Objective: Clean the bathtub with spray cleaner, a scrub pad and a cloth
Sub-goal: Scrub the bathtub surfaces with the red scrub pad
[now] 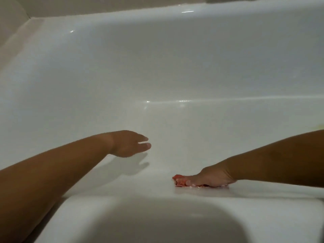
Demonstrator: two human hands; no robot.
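Nearest to us, the bathtub (157, 216) shows its front rim along the bottom, glossy white with a broad shadow across it. On the left, the left hand (128, 143) reaches in over that rim and hovers above the white surface. Its grip is fully open, fingers stretched toward the far side, holding nothing. By the look of it, that arm is out for balance or ready to brace while the other one works. Moving right, just past the front rim, the right hand (213, 178) is down on the job. Its wrist is raised and its fingers (188, 182) are laid flat over a red pad (179, 179), so this grip is spread and pressing rather than closed round it. The pad lies squashed against the tub surface, which suits scrubbing, and I take this for the scrub-pad stage. The blur leaves it unclear whether the red thing is a pad or a cloth, and whether it sits on the floor or the inner slope. A few pale flecks, possibly foam, sit at its edge. Beyond it, the far wall (175, 58) of the tub rises wide and shiny. Nothing blocks a stroke either way except the left arm. A faint yellowish patch (320, 127) at the right edge is too blurred to name, and I see no spray bottle.
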